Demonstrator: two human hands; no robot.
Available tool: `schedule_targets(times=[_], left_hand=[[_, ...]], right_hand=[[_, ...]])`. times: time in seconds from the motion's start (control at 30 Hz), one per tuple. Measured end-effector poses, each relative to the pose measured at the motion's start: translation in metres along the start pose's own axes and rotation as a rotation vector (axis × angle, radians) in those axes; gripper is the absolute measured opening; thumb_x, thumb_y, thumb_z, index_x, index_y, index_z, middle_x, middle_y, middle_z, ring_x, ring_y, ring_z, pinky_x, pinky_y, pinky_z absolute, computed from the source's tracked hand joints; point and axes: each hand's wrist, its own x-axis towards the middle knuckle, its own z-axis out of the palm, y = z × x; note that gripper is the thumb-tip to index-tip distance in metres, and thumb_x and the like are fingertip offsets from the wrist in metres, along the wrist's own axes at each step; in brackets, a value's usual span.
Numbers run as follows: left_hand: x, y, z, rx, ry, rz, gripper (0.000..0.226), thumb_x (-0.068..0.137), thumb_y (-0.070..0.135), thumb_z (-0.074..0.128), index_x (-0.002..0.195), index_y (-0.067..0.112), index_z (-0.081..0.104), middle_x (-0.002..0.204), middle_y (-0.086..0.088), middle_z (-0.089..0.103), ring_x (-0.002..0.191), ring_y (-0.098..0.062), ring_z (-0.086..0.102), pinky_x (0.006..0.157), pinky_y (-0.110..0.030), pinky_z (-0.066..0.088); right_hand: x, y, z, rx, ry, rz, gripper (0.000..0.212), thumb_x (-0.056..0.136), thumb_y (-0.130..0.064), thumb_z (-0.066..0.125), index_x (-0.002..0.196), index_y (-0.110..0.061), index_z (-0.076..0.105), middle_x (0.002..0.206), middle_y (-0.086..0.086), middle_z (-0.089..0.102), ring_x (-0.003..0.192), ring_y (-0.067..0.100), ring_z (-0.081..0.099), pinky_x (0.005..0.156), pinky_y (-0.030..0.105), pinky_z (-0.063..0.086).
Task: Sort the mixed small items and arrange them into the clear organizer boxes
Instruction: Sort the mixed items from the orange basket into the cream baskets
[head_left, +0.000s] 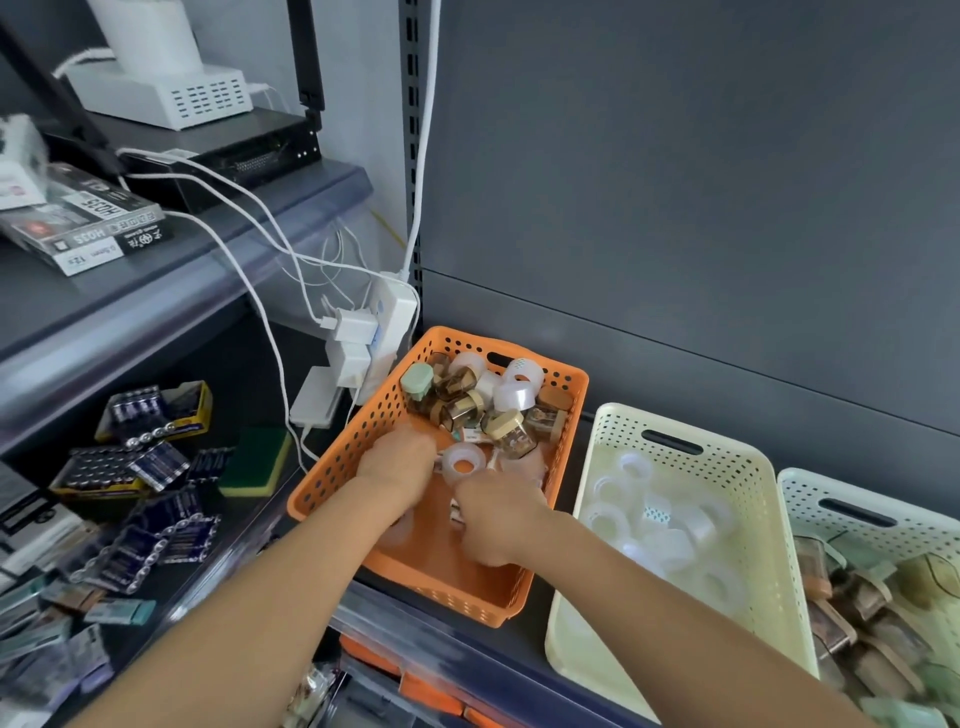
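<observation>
Soft even light around you, faint shadows, your left hand (397, 460) slightly blurred, edges bowed by the wide lens, battery packs (140, 467) smeared.

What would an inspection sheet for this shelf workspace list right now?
Surface: dark shelf carrying three perforated baskets side by side.
Job's things: orange basket holds mixed small jars and a clear tape roll; cream basket holds tape rolls; far-right pale basket holds similar jars.
Clutter: battery packs and a sponge on the lower left shelf.
Hands: left hand and right hand both inside the orange basket; fingers hidden, grip unclear.
Cables: white cables run to a power strip beside the orange basket.
Surroundings: grey back panel; white device above.
</observation>
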Motion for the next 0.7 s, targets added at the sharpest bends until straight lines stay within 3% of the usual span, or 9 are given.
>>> schedule_targets(times=[0.13, 0.27, 0.37, 0.57, 0.7], left_hand=[[-0.008, -0.006, -0.011, -0.349, -0.019, -0.036, 0.017, 0.095, 0.009, 0.048, 0.092, 0.008, 0.064, 0.090, -0.009, 0.063, 0.078, -0.022, 0.058, 0.065, -0.028, 0.042], [-0.021, -0.003, -0.029, -0.815, 0.018, -0.003, 0.022, 0.095, 0.010, 0.046, 0.099, -0.001, 0.065, 0.081, -0.014, 0.060, 0.068, -0.022, 0.051, 0.061, -0.029, 0.036], [-0.036, 0.019, -0.042, -1.096, 0.055, 0.084, 0.017, 0.094, 0.010, 0.052, 0.094, 0.013, 0.069, 0.072, -0.004, 0.061, 0.058, -0.013, 0.055, 0.053, -0.026, 0.041], [-0.051, 0.089, -0.049, -1.151, 0.035, 0.267, 0.017, 0.094, 0.011, 0.054, 0.098, 0.018, 0.069, 0.061, 0.006, 0.057, 0.051, -0.007, 0.052, 0.048, -0.022, 0.040], [-0.061, 0.146, -0.045, -1.166, 0.026, 0.374, 0.025, 0.093, 0.006, 0.053, 0.093, 0.024, 0.070, 0.069, 0.004, 0.059, 0.054, -0.011, 0.054, 0.049, -0.022, 0.040]], right_hand=[[-0.008, 0.008, -0.009, 0.245, 0.246, 0.026, 0.027, 0.093, -0.024, 0.049, 0.118, -0.012, 0.049, 0.111, 0.007, 0.055, 0.099, 0.026, 0.057, 0.084, 0.042, 0.048], [-0.025, 0.023, -0.013, 0.517, 0.560, 0.046, 0.030, 0.094, -0.026, 0.053, 0.122, -0.016, 0.050, 0.111, 0.004, 0.056, 0.097, 0.020, 0.057, 0.080, 0.031, 0.047], [-0.039, 0.038, -0.012, 0.642, 0.659, 0.122, 0.030, 0.093, -0.027, 0.055, 0.122, -0.017, 0.053, 0.109, 0.002, 0.057, 0.097, 0.018, 0.054, 0.077, 0.028, 0.043], [-0.084, 0.074, -0.004, 0.782, 0.842, 0.221, 0.028, 0.091, -0.028, 0.060, 0.118, -0.019, 0.058, 0.096, -0.005, 0.062, 0.087, 0.011, 0.055, 0.075, 0.024, 0.042], [-0.130, 0.108, 0.009, 0.832, 0.929, 0.292, 0.016, 0.088, -0.028, 0.064, 0.101, -0.022, 0.059, 0.077, -0.011, 0.059, 0.069, -0.001, 0.055, 0.060, 0.010, 0.038]])
